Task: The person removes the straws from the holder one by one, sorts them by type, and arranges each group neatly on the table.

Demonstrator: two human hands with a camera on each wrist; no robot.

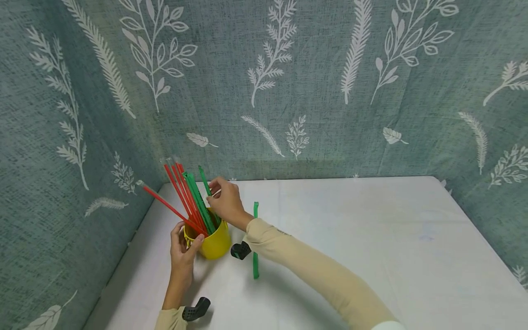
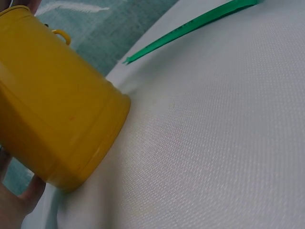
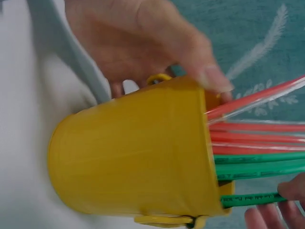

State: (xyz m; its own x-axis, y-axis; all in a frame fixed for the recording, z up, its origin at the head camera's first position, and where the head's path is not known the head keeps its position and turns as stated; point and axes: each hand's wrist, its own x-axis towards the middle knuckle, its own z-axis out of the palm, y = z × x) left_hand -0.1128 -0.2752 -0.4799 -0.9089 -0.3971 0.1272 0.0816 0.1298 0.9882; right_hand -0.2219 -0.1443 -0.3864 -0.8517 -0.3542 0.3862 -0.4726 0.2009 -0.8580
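Note:
A small yellow bucket (image 1: 217, 245) with side loops stands upright on the white table. My left hand (image 1: 181, 259) grips its left side, the thumb over the rim (image 3: 217, 78). Out of the bucket rise several thin red sticks (image 1: 177, 183) in clear wrap, one leaning far left, and several green wrapped sticks (image 1: 198, 201). At the bucket's right edge my right hand (image 1: 228, 201) pinches one green stick (image 3: 252, 199) with dark print on it. Its lower end is inside the bucket. The right wrist view shows only part of that hand, at the edge.
Right of the bucket another green stick (image 1: 255, 268) lies on the table (image 1: 371, 238), partly hidden beneath my right forearm. A leaf-patterned green curtain (image 1: 313, 82) hangs along the back and the left side, close to the bucket.

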